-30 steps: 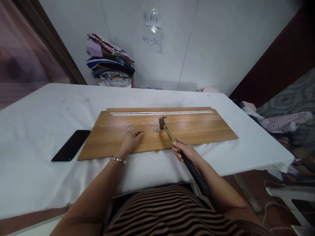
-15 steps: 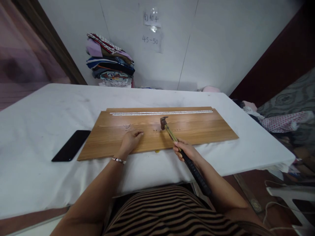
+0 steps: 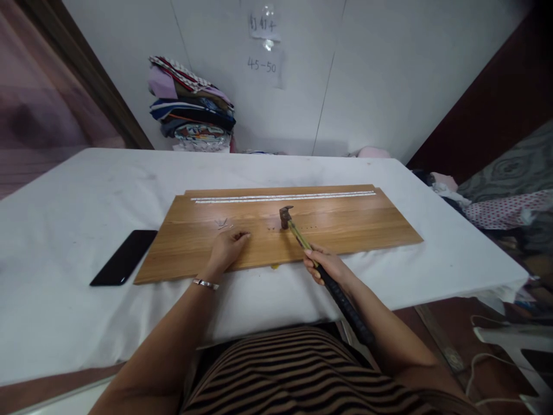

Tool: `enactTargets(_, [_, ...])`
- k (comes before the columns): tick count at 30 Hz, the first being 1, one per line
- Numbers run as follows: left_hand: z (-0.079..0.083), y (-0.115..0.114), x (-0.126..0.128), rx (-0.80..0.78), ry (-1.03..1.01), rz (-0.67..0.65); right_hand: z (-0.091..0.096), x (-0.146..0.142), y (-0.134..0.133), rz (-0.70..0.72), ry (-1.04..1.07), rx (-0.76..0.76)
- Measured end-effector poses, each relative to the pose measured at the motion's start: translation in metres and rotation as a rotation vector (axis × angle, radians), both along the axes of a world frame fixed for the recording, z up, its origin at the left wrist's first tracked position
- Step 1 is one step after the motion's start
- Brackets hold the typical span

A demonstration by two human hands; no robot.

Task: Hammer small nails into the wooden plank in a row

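Observation:
My right hand [image 3: 325, 263] is wrapped around the handle of a claw hammer [image 3: 298, 233], whose rusty head is over the middle of a wooden board [image 3: 363, 222]. Several small nail heads [image 3: 309, 227] form a row on the board, partly covered by the hammer. My left hand [image 3: 227, 248] rests on the board left of the hammer, fingers curled and pressed together. What they pinch, if anything, is too small to make out. Just beyond that hand lies a small pile of loose nails [image 3: 222, 223].
Two white measuring strips [image 3: 280, 198] run along the board's far side. A black phone [image 3: 124, 257] lies on the white-covered table [image 3: 78, 219] left of the board. Folded clothes [image 3: 192, 106] are stacked at the back against the wall.
The hammer head sits slightly lower, nearer the board. Both hands stay nearly where they were, and the view has shifted slightly.

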State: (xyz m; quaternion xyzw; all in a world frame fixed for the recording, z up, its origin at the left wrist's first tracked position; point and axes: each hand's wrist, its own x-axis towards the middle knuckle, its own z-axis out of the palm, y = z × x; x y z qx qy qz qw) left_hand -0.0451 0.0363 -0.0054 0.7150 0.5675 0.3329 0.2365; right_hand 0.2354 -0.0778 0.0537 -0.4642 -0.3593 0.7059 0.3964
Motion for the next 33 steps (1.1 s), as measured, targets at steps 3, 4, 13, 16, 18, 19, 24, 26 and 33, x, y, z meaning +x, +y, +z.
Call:
enactTargets(3, [0.002, 0.0, 0.0, 0.002, 0.007, -0.006, 0.001, 0.004, 0.001, 0.008, 0.027, 0.005])
enactTargets(4, [0.003, -0.001, -0.001, 0.008, 0.014, -0.014, 0.002, 0.006, 0.002, 0.005, 0.039, 0.01])
enactTargets(13, [0.013, -0.002, 0.024, -0.054, -0.152, -0.013, -0.015, 0.032, 0.017, 0.025, 0.231, 0.116])
enactTargets(16, [0.018, 0.002, 0.053, -0.113, -0.237, -0.066, -0.025, 0.036, 0.019, 0.055, 0.295, 0.11])
enactTargets(18, [0.018, 0.007, 0.073, -0.128, -0.272, -0.106, -0.029, 0.039, 0.019, 0.063, 0.314, 0.092])
enactTargets(19, [0.016, 0.01, 0.082, -0.122, -0.28, -0.119, -0.03, 0.041, 0.019, 0.064, 0.317, 0.082])
enactTargets(24, [0.0, 0.021, 0.109, -0.091, -0.258, -0.184, -0.032, 0.051, 0.019, 0.039, 0.333, 0.07])
enactTargets(26, [-0.006, 0.023, 0.113, -0.09, -0.244, -0.188, -0.032, 0.053, 0.019, 0.024, 0.339, 0.079])
enactTargets(33, [-0.007, 0.022, 0.11, 0.01, -0.15, -0.213, -0.036, 0.053, 0.019, 0.006, 0.361, 0.094])
